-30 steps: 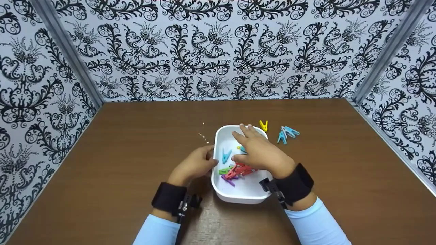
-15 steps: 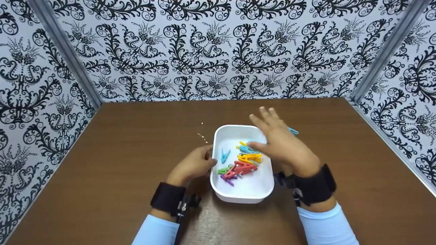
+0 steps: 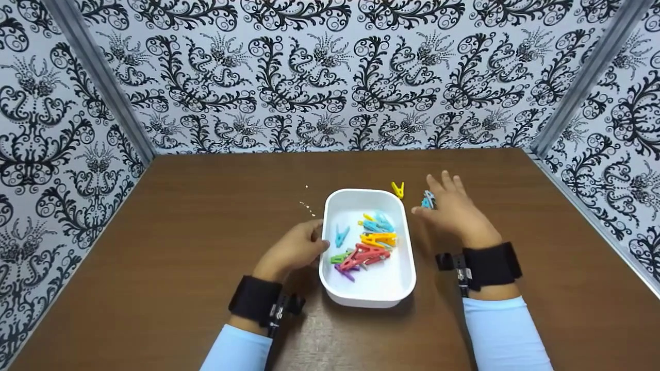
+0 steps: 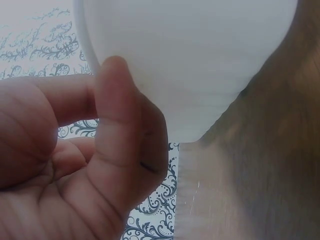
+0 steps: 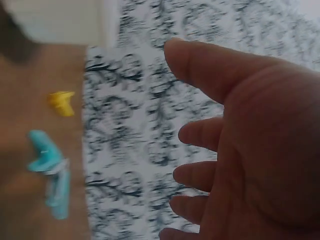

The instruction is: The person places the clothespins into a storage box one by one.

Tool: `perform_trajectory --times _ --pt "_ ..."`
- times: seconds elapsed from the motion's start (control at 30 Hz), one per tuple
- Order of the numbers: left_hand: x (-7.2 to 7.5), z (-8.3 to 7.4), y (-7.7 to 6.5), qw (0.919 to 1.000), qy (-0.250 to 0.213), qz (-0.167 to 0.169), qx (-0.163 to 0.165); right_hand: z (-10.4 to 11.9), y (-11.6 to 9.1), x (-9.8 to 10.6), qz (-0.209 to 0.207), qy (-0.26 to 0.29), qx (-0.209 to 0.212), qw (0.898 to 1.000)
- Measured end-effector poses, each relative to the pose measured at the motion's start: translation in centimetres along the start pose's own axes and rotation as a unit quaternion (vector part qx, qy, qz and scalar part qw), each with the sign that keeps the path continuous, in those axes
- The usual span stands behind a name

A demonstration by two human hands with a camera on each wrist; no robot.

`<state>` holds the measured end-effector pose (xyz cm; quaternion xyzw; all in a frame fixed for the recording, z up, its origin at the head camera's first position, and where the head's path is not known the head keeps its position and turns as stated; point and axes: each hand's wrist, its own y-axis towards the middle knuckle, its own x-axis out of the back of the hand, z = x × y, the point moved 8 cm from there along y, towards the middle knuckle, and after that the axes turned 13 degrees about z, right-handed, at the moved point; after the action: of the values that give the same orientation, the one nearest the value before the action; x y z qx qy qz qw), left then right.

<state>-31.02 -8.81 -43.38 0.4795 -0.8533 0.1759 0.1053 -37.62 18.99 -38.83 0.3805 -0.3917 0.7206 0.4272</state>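
Observation:
A white plastic tub [image 3: 381, 283] stands mid-table, holding several clothespins in red [image 3: 365, 255], orange [image 3: 379, 238], blue, green and purple. My left hand [image 3: 294, 250] grips its left wall, thumb at the rim; in the left wrist view the fingers [image 4: 117, 110] pinch that wall. Right of the tub, my right hand [image 3: 456, 214] hovers with fingers spread and holds nothing. Beneath and beside it lie blue clothespins [image 3: 428, 199], partly hidden by the hand in the head view. The right wrist view shows these blue clothespins [image 5: 47, 155] and a yellow clothespin [image 5: 62, 102].
On the wooden table [image 3: 206, 216], the yellow clothespin [image 3: 398, 189] lies just behind the tub's far right corner. Small pale crumbs [image 3: 308, 207] are scattered left of the tub. Patterned panels [image 3: 330, 77] rise at the back and both sides.
My right hand has moved from over the tub out to the right, over the blue clothespins. Orange and blue clothespins in the tub are now uncovered. My left hand stays on the tub.

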Motion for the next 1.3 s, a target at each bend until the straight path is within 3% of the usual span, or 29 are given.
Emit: perform_trajectory --times 0.2,0.43,0.7,0.9,1.07,1.17,1.3 --pt "0.0 0.1 0.1 1.0000 -0.002 0.002 0.003 -1.8 1.7 -1.8 -0.004 0.000 -0.025 1.000" --pt "0.0 0.4 0.1 0.9997 -0.018 0.006 0.013 -2.2 3.0 -4.1 0.039 -0.027 -0.011 0.999" --pt "-0.1 0.3 0.2 0.9997 -0.023 0.007 0.012 -2.5 2.9 -4.3 0.047 -0.022 -0.006 0.999" --pt "0.0 0.2 0.1 0.9999 -0.010 0.000 0.012 -2.2 2.6 -3.9 0.054 -0.017 0.026 0.998" --pt "0.0 0.2 0.0 0.9999 -0.004 -0.001 0.012 -2.3 2.5 -2.9 0.005 -0.023 0.022 0.999" --pt "0.0 0.2 -0.1 0.9999 -0.007 -0.002 0.013 -2.8 2.4 -2.4 -0.040 -0.003 -0.028 0.999" --pt "0.0 0.3 0.0 0.9999 -0.005 -0.001 0.014 -3.2 2.6 -2.6 -0.068 0.014 -0.082 0.994"
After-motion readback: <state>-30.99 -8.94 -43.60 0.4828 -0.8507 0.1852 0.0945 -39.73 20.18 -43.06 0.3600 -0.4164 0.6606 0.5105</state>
